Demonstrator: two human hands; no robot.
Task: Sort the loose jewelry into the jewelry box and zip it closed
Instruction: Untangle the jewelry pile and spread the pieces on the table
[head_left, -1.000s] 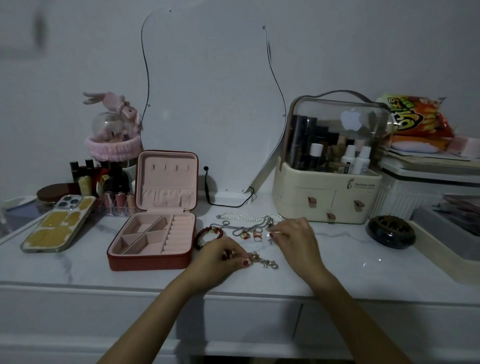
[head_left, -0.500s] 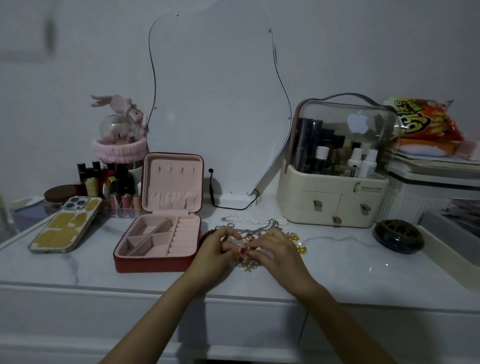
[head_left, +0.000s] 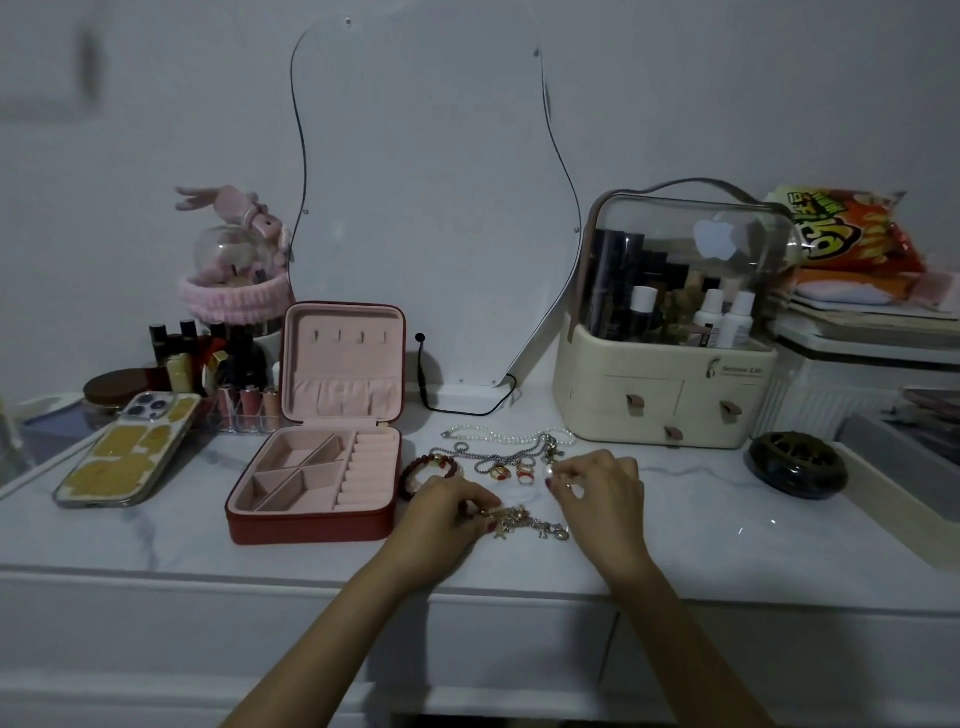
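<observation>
Here, jewelry box sits open on the white bench, lid upright, compartments bare. Left hand pinches one end of a gold charm bracelet lying on bench just right of box. Right hand w/ fingers curled, pinching a small pale item — can't tell what. Behind hands: red bead bracelet, two rings, silver chain, pearl strand — all loose on bench. Phone lies left of box.

Jewelry box sits left of loose jewelry, phone farther left.
</observation>
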